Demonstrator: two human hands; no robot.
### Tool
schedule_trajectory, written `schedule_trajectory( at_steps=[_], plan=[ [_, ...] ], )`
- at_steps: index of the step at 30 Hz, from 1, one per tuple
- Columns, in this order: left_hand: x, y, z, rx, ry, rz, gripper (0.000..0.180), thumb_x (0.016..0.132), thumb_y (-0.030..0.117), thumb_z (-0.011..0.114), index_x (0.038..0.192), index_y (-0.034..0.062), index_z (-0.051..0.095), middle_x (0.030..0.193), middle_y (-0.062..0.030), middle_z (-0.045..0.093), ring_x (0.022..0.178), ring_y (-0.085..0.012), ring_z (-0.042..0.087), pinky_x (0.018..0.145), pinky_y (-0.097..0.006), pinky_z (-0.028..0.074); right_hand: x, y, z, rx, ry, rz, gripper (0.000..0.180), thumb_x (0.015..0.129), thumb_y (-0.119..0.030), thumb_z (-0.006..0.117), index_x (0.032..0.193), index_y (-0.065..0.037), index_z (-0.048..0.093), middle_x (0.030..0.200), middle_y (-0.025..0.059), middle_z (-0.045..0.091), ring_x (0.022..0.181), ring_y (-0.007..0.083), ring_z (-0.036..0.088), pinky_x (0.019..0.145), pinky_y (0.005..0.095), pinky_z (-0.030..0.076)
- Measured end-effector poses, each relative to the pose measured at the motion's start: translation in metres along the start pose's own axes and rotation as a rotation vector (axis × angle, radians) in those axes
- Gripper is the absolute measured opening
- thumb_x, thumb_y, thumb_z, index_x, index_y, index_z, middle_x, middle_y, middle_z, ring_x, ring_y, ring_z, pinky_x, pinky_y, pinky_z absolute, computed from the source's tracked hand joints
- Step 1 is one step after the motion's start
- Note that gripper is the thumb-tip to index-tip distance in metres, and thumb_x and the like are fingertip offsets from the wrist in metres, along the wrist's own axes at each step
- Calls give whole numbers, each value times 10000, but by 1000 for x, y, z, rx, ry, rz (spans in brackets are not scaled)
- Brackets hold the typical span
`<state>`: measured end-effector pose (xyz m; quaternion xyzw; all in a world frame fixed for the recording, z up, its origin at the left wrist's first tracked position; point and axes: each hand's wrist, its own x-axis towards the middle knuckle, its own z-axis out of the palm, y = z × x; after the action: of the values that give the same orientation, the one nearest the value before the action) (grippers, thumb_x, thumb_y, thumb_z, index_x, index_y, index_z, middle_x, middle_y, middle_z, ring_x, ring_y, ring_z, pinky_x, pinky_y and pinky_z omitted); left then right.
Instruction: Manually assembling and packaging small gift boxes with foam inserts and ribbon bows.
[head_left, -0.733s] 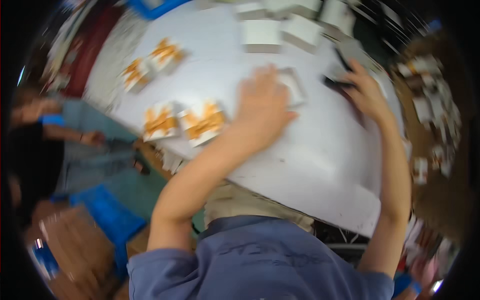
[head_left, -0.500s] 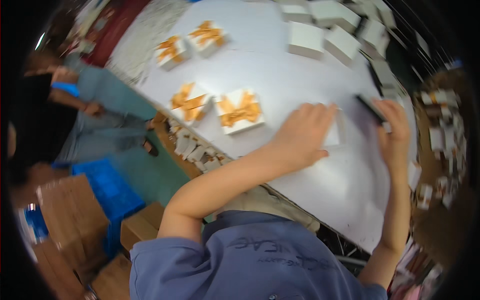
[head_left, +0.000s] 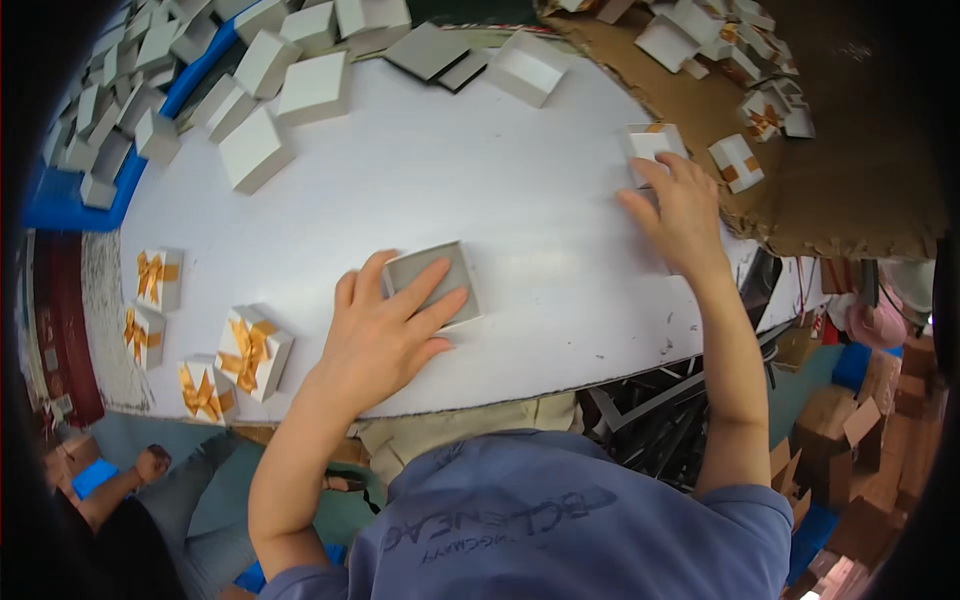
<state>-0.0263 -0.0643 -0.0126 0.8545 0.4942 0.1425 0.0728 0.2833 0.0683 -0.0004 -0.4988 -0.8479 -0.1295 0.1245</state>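
The big white table [head_left: 480, 190] fills most of the view now, and everything else is told from it. A moment ago the table sat tilted and far off — now the head has turned and it lies wide and flat under both arms.

On the table's left side, four white boxes with gold bows [head_left: 250, 350] sit near the near edge. They were up at the top of the view before, so the view has swung, not the boxes. At the table's far left corner a heap of plain white boxes [head_left: 250, 150] spills toward a blue bin [head_left: 60, 205].

Off the table's right edge lies brown cardboard [head_left: 850, 170] with more small boxes on it.

Near the middle of the table's near edge sits the open grey box tray [head_left: 432, 285]. The left hand [head_left: 385, 335] lies flat on it with fingers spread apart, pressing it down, just as it did before — same hand, same tray.

The right hand [head_left: 680, 205] has moved. It was by a dark thing at the table's right edge; now its fingers are loosely spread on a small white box with an orange ribbon [head_left: 652, 145] at the far right edge. I judge it is fetching that box for the tray.
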Motion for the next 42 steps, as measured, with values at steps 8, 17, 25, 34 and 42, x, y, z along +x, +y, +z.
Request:
schedule_trajectory(
  at_steps=[8, 17, 25, 34, 42],
  plan=[
    [7, -13, 43, -744, 508, -23, 722, 656, 158, 765, 1293, 89, 433, 1317, -184, 399, 1127, -391, 415, 894, -405, 421, 37, -86, -2, 1687, -393, 457, 230, 821, -220, 616, 957, -35, 593, 890, 78, 606, 823, 140, 581, 705, 260, 456],
    [26, -14, 24, -310, 123, -9, 938, 571, 219, 817, 1352, 22, 337, 1314, -170, 396, 1135, -346, 442, 915, -407, 392, 14, -133, 21, 664, 7, -206, 225, 797, -163, 618, 988, -46, 595, 830, 83, 601, 776, 287, 552, 687, 390, 443],
    [-24, -24, -44, 267, -247, -529, 897, 589, 357, 789, 1312, 22, 377, 1274, -150, 435, 1191, -359, 387, 980, -475, 289, 120, -115, 43, 621, 148, -320, 274, 784, -272, 643, 885, -18, 630, 870, 128, 621, 842, 311, 592, 697, 427, 479],
    [53, -150, -62, 205, 23, -635, 842, 599, 209, 801, 1319, 64, 389, 1272, -185, 441, 1157, -368, 431, 920, -413, 415, 190, -133, 66, 54, -147, -162, 310, 776, -319, 645, 785, -9, 647, 866, 136, 644, 759, 317, 634, 652, 407, 505],
    [29, -41, -6, -727, 152, -612, 858, 612, 135, 736, 1309, 46, 244, 1188, -194, 376, 1076, -332, 446, 863, -366, 423, 73, -118, 13, 632, 347, -732, 118, 700, -95, 597, 800, -57, 647, 798, 31, 596, 701, 212, 574, 585, 317, 460]
  ],
)
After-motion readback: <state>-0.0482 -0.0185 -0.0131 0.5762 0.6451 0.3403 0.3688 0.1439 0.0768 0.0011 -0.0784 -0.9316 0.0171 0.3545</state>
